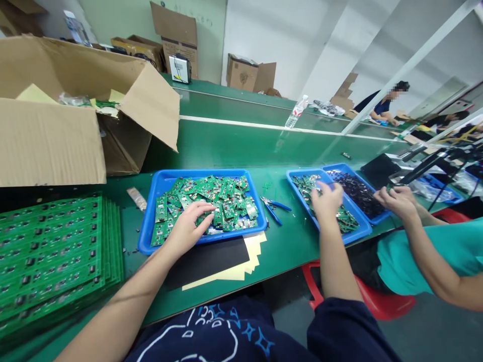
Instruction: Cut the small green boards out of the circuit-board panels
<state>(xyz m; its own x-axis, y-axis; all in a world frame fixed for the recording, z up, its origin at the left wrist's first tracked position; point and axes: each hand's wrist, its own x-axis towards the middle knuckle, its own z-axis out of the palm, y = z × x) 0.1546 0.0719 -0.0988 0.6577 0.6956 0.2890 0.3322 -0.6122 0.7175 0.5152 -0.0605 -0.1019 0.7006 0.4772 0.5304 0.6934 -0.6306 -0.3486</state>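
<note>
My left hand (191, 222) rests over a blue tray (148, 221) piled with small green circuit boards (204, 193). Its fingers are stretched and apart, touching or just above the boards, with nothing visibly gripped. My right hand (327, 202) is over a second blue tray (363, 232), which also holds small circuit boards (346, 221). Its fingers look spread, slightly blurred, and I see no board in them. Between the trays lie blue-handled cutting pliers (274, 207). Black sheet material (215, 259) and yellow paper sheets (253, 251) stick out from under the left tray.
Stacked green circuit panels (49, 251) stand at left, below a big open cardboard box (49, 141). A third blue tray (381, 218) holds small dark parts. At right, a co-worker's hands (402, 203) hold something small. A water bottle (297, 111) stands behind, and a red stool (385, 301) is below.
</note>
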